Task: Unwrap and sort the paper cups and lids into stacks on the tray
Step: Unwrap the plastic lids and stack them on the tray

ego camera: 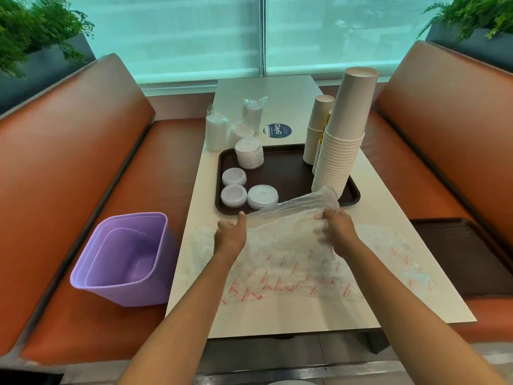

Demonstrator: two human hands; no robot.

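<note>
A dark brown tray (288, 173) lies on the white table. On its right side stands a tall stack of paper cups (344, 134), with a shorter cup stack (316, 129) behind it. White lids sit on the tray's left: a taller lid stack (249, 152) and three low piles (234, 176) (233, 195) (262, 196). Wrapped lid packs (217, 132) (252, 115) stand beyond the tray. A clear plastic wrapper (291, 245) with red print is spread on the table in front. My left hand (231, 230) pinches its left edge; my right hand (334, 222) grips its bunched top.
A purple bin (125, 259) sits on the orange bench at the left. A second dark tray (466, 254) lies on the right bench. A round blue sticker (277, 131) marks the table. Potted plants stand behind both benches.
</note>
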